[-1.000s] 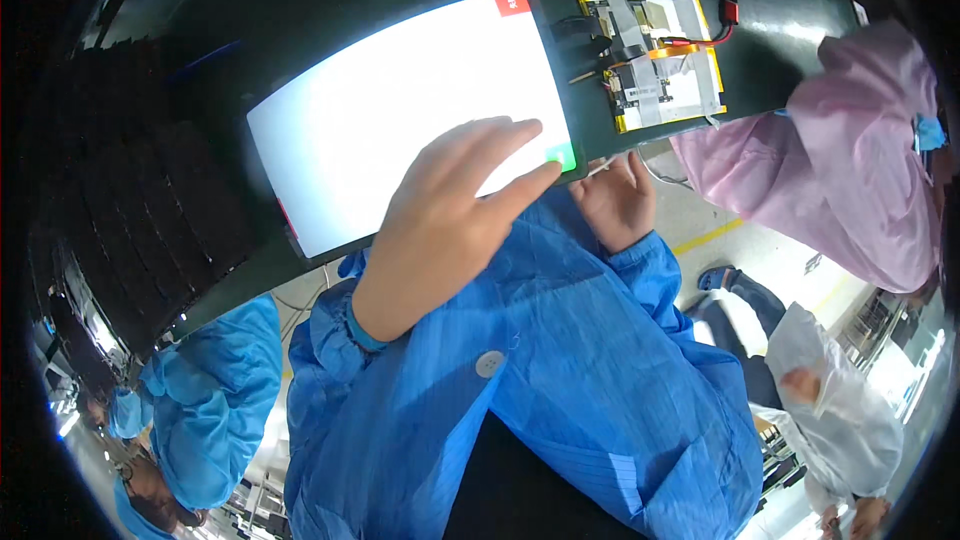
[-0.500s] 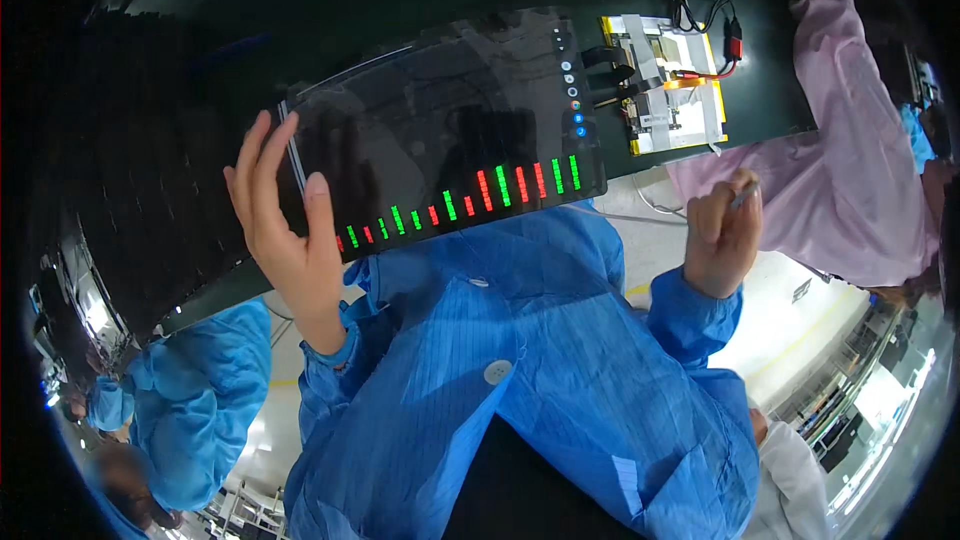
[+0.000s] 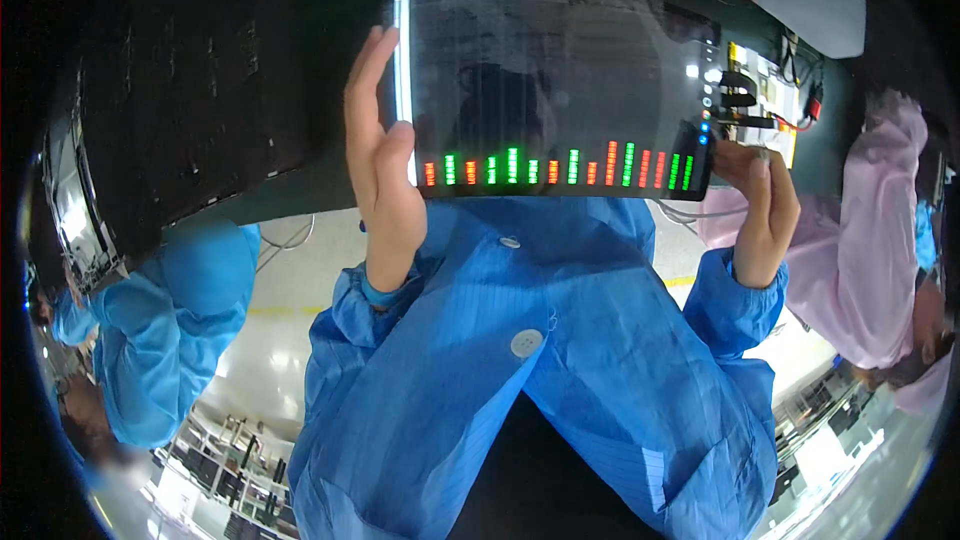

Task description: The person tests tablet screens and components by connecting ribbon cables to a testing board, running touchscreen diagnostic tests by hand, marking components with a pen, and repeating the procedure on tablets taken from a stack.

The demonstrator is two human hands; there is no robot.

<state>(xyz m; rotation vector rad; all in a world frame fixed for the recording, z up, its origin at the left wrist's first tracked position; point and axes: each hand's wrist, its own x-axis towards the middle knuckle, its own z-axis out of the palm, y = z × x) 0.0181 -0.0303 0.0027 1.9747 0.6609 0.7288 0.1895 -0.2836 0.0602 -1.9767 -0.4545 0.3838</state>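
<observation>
Grasping screen (image 3: 555, 90) by its left edge with left hand (image 3: 393, 195), over front edge of table (image 3: 310, 185). Curling right hand (image 3: 766, 210) at lower right corner; can't tell if gripping. Judged already powered, showing red and green bars (image 3: 513, 165), with black cables (image 3: 738, 92) attached; not yet set aside.

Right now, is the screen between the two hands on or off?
On: the screen shows lit red and green bars near its lower edge.

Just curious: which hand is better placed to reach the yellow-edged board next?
Likely the right hand, on the same side of the screen as the board; the left hand is opposite.
</observation>
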